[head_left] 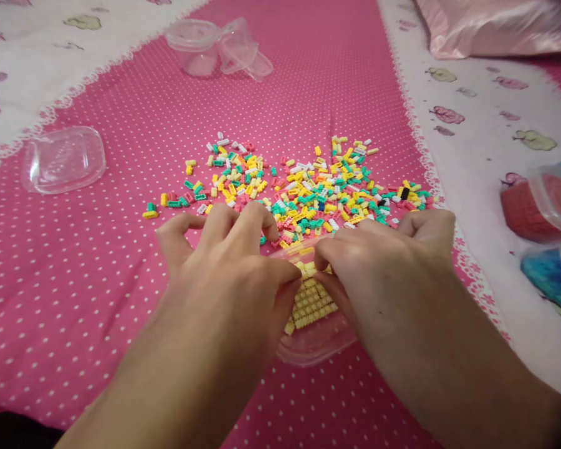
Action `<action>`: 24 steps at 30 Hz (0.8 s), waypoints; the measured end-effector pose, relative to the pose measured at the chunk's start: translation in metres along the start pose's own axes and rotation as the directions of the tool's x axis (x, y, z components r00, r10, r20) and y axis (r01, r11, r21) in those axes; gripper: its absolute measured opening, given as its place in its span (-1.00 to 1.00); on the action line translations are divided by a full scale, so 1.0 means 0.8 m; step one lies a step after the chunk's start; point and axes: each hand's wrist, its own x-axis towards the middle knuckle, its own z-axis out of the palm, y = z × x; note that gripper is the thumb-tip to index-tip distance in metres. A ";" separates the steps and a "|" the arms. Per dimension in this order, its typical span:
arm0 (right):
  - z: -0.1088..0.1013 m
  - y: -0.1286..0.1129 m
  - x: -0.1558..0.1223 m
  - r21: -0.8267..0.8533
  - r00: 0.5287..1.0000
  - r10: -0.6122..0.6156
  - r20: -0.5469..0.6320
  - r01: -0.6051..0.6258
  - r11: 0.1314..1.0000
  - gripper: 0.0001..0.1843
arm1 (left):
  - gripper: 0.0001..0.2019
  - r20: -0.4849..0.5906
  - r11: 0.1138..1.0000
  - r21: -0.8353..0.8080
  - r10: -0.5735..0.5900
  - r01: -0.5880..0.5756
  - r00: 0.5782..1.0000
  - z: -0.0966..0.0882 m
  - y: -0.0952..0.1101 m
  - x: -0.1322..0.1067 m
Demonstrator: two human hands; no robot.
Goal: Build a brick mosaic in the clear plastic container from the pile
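Note:
Both my hands rest over a clear plastic lid (315,349) that carries a flat panel of joined yellow bricks (311,302). My left hand (224,262) has its fingers curled, thumb pressed against the panel's left edge. My right hand (383,268) is closed in a pinch at the panel's top edge, on a small yellow brick. Just beyond my fingers lies a scattered pile of several tiny bricks (308,187) in yellow, green, pink and white on the pink dotted bedsheet (98,262).
A clear lid (63,159) lies at the left. Clear cups (215,47) stand and lie at the back. Containers of red (537,206) and blue (554,274) pieces sit at the right edge. A pink pillow (495,25) lies at the top right.

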 end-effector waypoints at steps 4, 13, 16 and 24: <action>0.004 0.002 -0.002 -0.015 0.999 -0.028 -0.034 0.027 1.000 -0.70 | -0.72 0.033 1.000 -0.001 -0.002 0.002 0.999 0.001 0.004 0.002; 0.001 -0.002 0.000 -0.024 0.999 -0.038 0.017 0.039 0.999 -0.66 | -0.75 0.079 0.999 -0.034 -0.009 0.012 0.997 0.000 0.005 0.002; 0.000 -0.002 0.000 -0.016 0.999 -0.043 0.026 0.044 0.999 -0.67 | -0.74 0.065 1.000 -0.030 0.003 -0.001 0.998 0.001 0.005 0.001; -0.001 0.004 -0.003 0.028 0.998 -0.058 -0.037 0.059 0.998 -0.73 | -0.76 0.014 0.999 -0.039 0.037 -0.037 0.999 0.004 -0.001 -0.003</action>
